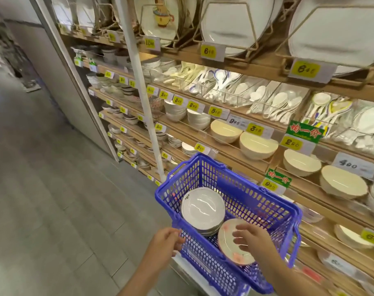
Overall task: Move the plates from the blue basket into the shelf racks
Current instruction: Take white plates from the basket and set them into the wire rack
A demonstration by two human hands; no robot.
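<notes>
The step in hand is the pick-up: the blue basket (269, 196) hangs low and near in front of the shelving on the right, and it holds all the plates in view for the task, a stack of white plates (203, 207) against its far-left side and one pink-flowered plate (238, 256) leaning tilted at the near side, just beside the stack. The left hand (167, 242) has its fingers curled at the basket's near-left rim and appears to grip it to keep it steady. The right hand (255, 238) reaches inside with fingers spread apart and loosely bent, lying on or just over the flowered plate; it has not clamped on the plate, and whether the fingertips touch cannot be told. By my reading nothing has left the basket in this round, so the next move calls for the right hand to pinch that plate by its raised edge, lift it clear of the basket wall and carry it up and far to the wire racks (253, 49) on the top shelf, where large white plates (231, 28) stand on edge. Writing that can be read: yellow price tags (305, 69) with a bold 6 under two racks and 10 further left, white tags reading 980 and 490, and green signs (305, 132) whose red characters look like 均一价; no brand shows
</notes>
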